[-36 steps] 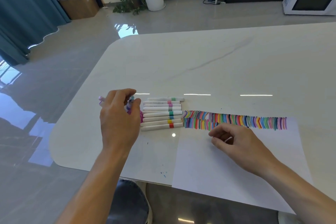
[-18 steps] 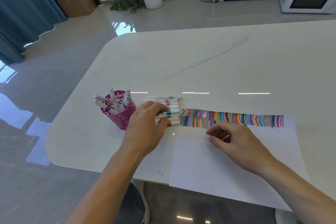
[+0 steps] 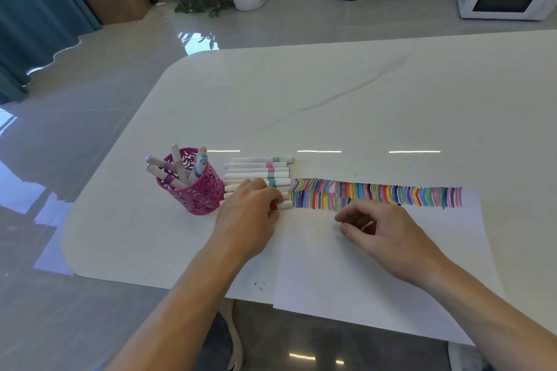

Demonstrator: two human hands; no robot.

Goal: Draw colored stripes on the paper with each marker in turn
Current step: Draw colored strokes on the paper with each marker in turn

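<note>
Surface: white table (image 3: 346, 93) with a rounded corner and a faint grey vein.
Holder: pink cut-out cup (image 3: 197, 194) standing upright near the left edge — markers inside.
Marker row: white markers (image 3: 257, 173) lying side by side, just right of the cup.
Sheet: white paper (image 3: 346, 274) — striped along its far edge, near edge overhanging the table.

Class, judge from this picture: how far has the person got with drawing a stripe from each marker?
Done: two rows of colored stripes fill the top of the paper. In hand: the left hand rests on the row of markers lying beside the paper, at the red-banded marker; the right hand rests on the paper, holding no marker. Left: probably markers in the pink cup, though which ones are used cannot be told.
</note>
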